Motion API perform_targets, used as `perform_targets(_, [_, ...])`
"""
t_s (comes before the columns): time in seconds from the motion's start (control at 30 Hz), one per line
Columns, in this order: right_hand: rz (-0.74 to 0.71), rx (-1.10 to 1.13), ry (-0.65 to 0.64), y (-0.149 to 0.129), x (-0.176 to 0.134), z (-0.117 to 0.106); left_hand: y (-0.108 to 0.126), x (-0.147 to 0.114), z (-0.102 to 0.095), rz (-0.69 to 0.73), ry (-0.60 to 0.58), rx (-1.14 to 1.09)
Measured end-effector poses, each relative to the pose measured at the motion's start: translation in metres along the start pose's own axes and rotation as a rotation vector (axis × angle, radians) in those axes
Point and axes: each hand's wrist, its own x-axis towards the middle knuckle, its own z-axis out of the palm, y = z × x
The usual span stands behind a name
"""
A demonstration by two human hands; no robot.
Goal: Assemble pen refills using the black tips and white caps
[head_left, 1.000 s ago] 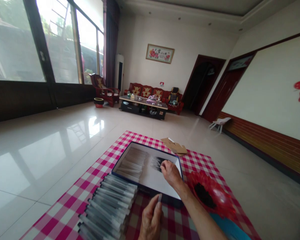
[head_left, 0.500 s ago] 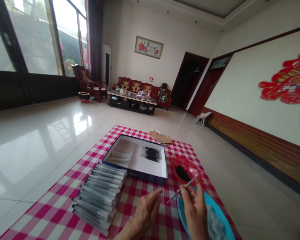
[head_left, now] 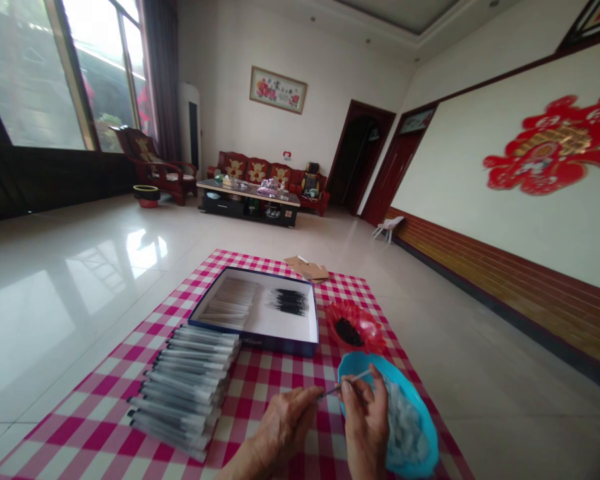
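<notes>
My right hand (head_left: 366,421) pinches a thin pen refill (head_left: 361,376), held at a slant over the rim of a blue bowl (head_left: 425,407). My left hand (head_left: 289,415) is closed in a pinch at the refill's lower end; the small thing between its fingertips is too small to make out. Whitish, translucent small pieces (head_left: 405,427) fill the blue bowl. Left of my hands lies a row of several clear pens (head_left: 180,387) with dark ends. Behind them, a shallow box (head_left: 275,337) holds pale thin refills (head_left: 233,300) and a cluster of black pieces (head_left: 290,301).
A red flower-shaped bowl (head_left: 373,327) with small black pieces stands beyond the blue bowl. Brown cardboard (head_left: 307,268) lies at the far edge of the checked tablecloth (head_left: 260,387). Across the tiled floor stand a low table (head_left: 250,200), a wooden sofa and an armchair (head_left: 153,167).
My hands have come together, so the refill's lower end now meets my left fingertips. The view has turned slightly to the right.
</notes>
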Motion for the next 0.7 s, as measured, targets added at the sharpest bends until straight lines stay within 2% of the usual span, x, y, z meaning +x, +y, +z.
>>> perform_targets(0.07, [-0.002,-0.033,-0.007,0.002,-0.005,0.003,-0.001,0.000,0.001,0.012,0.009,0.009])
perform_targets(0.2, [0.009,-0.131,-0.046,0.004,-0.012,0.008,-0.005,0.001,0.001,0.050,0.138,0.022])
perform_targets(0.3, [-0.074,-0.196,-0.129,0.004,-0.016,0.012,-0.005,0.004,-0.002,0.050,0.211,0.083])
perform_targets(0.4, [-0.158,-0.241,-0.178,0.006,-0.018,0.018,-0.001,0.007,-0.006,0.010,0.218,0.188])
perform_targets(0.53, [-0.207,-0.281,-0.169,0.013,-0.024,0.025,0.000,0.008,-0.007,0.014,0.207,0.269])
perform_targets(0.7, [-0.450,-0.433,-0.210,0.016,-0.036,0.030,-0.010,0.004,-0.004,-0.010,0.199,0.278])
